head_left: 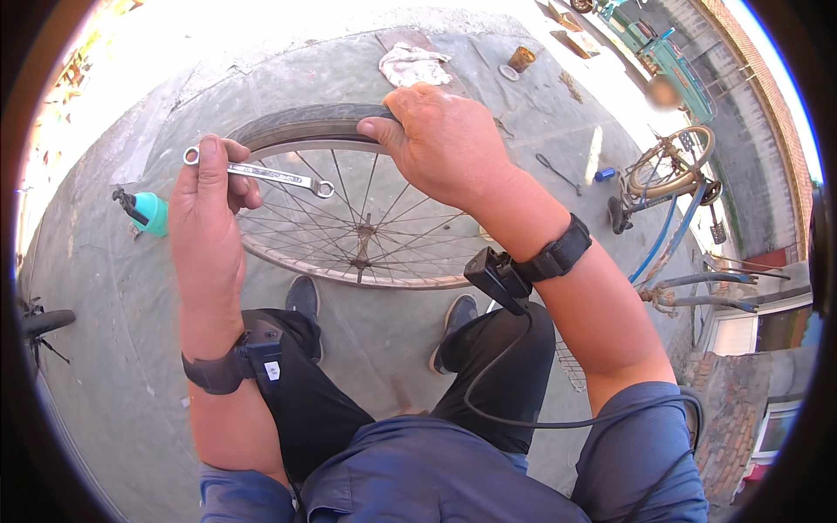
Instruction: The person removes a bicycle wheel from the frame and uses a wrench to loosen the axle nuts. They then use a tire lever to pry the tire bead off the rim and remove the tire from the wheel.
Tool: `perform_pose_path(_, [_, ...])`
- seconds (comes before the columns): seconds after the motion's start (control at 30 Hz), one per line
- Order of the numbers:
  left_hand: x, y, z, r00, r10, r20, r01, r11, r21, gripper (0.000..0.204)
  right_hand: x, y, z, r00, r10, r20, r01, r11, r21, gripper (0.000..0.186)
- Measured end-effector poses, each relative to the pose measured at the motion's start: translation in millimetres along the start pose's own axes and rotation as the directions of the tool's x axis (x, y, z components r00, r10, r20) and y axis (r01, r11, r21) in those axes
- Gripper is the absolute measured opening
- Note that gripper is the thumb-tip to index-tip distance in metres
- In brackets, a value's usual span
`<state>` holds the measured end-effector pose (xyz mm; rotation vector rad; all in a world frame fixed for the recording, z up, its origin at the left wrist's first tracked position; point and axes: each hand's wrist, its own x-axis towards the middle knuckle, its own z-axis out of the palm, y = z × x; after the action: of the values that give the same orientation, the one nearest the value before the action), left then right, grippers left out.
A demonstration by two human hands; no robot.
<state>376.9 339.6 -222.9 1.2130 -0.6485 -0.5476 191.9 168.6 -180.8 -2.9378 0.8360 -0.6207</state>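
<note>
My left hand (214, 192) grips a silver ring spanner (275, 175) between thumb and fingers, its two ring ends sticking out on either side. In front of me is a spoked bicycle wheel (364, 280), with its hub and axle toward the near side. A dark tyre (305, 118) sits along the wheel's far edge; I cannot tell how well it is seated on the rim. My right hand (440, 144) is closed over the tyre at the far right, thumb on the near side and fingers mostly hidden beyond it.
A green spray bottle (150, 213) stands at left. Beyond the wheel lie a white rag (413, 65) and a rusty can (520, 59). To the right are a small blue cylinder (604, 174) and an overturned bicycle (667, 187). My shoes (304, 301) are near the wheel.
</note>
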Motion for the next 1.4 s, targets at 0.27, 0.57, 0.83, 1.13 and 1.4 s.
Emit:
perform_pose_path(0.27, [-33.8, -9.2, -10.4, 0.988, -0.149, 0.036, 0.146, 0.986, 0.084, 0.031, 13.2, 2.5, 1.1, 0.999, -0.024, 0.045, 0.018, 0.992, 0.127, 0.052])
perform_pose_path(0.57, [-56.2, -18.7, -22.9, 0.939, -0.339, 0.054, 0.339, 0.892, -0.3, 0.012, 14.6, -8.8, -6.6, 0.991, -0.054, 0.119, 0.034, 0.986, 0.164, 0.054])
perform_pose_path(0.83, [-55.6, 7.8, 13.7, 0.946, -0.129, 0.297, 0.276, 0.8, -0.532, 0.022, -0.9, -17.9, -12.7, 0.991, -0.129, 0.021, 0.114, 0.937, 0.331, 0.05])
perform_pose_path(1.13, [14.3, 14.7, 52.2, 0.828, 0.483, 0.283, -0.539, 0.552, 0.636, 0.017, -79.1, -9.8, -13.3, 0.993, 0.111, -0.05, -0.106, 0.99, 0.093, 0.045])
perform_pose_path(1.4, [38.6, 16.5, 63.8, 0.871, 0.21, 0.444, -0.491, 0.375, 0.786, 0.022, -61.1, -10.6, -15.3, 0.978, 0.195, 0.072, -0.201, 0.975, 0.092, 0.056])
